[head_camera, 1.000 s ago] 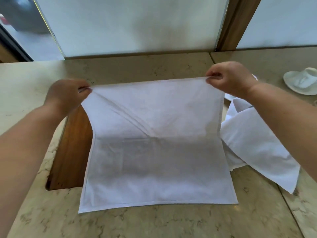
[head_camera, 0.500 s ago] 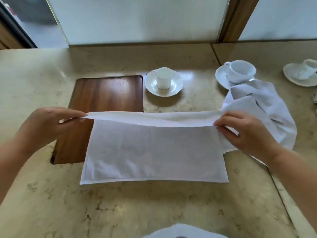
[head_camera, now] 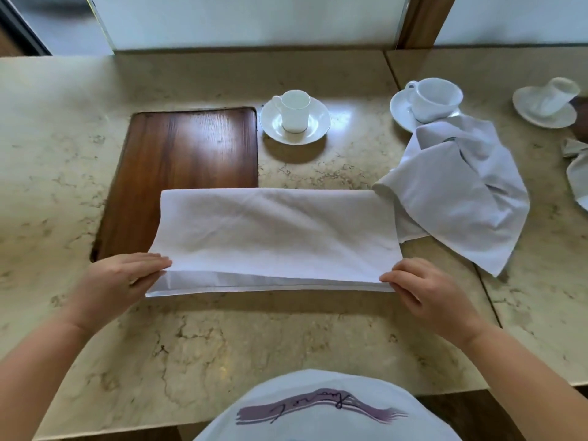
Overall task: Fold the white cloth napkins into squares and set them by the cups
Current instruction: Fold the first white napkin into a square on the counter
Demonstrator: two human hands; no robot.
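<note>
The white napkin [head_camera: 273, 237] lies doubled over into a long rectangle on the marble counter [head_camera: 222, 345], its fold at the far side and its open edges at the near side, with the top layer sitting just short of the lower one. Its far-left part overlaps the near-right corner of the dark wooden board [head_camera: 187, 160] set into the counter. The left hand [head_camera: 124, 284] is at the near-left corner, fingers fairly straight and lying along the upper layer's edge, thumb tucked toward the layers; whether it truly pinches the cloth is hard to tell. The right hand [head_camera: 426, 291] is at the near-right corner, fingertips together on the edge of the stacked layers, apparently nipping them. Beyond the napkin, just right of the board, a small straight-sided cup [head_camera: 294, 111] stands upright on its saucer [head_camera: 296, 128]. Further right, a wider cup [head_camera: 436, 98] sits on another saucer [head_camera: 402, 111], and a second white napkin [head_camera: 461, 192] lies loose and rumpled, one end draped over that saucer's near rim, the other touching the folded napkin's far-right corner. At the far right a third cup and saucer [head_camera: 545, 105] show, blurred, with a scrap of more cloth [head_camera: 577, 173] near them at the frame's edge. The person's pale shirt [head_camera: 321, 412] with a purple mark fills the near foreground.
</note>
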